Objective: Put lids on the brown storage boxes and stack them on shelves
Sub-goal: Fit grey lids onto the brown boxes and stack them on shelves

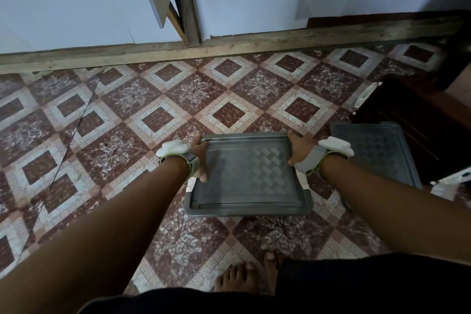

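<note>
A grey lid (248,173) with a woven pattern lies flat over a storage box on the floor; white latches of the box show at its left and right edges. My left hand (200,158) grips the lid's left edge and my right hand (299,150) grips its right edge. A second grey lid (374,150) rests to the right, leaning on a dark brown box (420,130) with white handle clips.
The patterned tile floor (127,122) spreads to the left and front. A wooden beam (229,47) runs along the base of the white wall panels (76,2). My bare feet (244,275) stand just behind the box.
</note>
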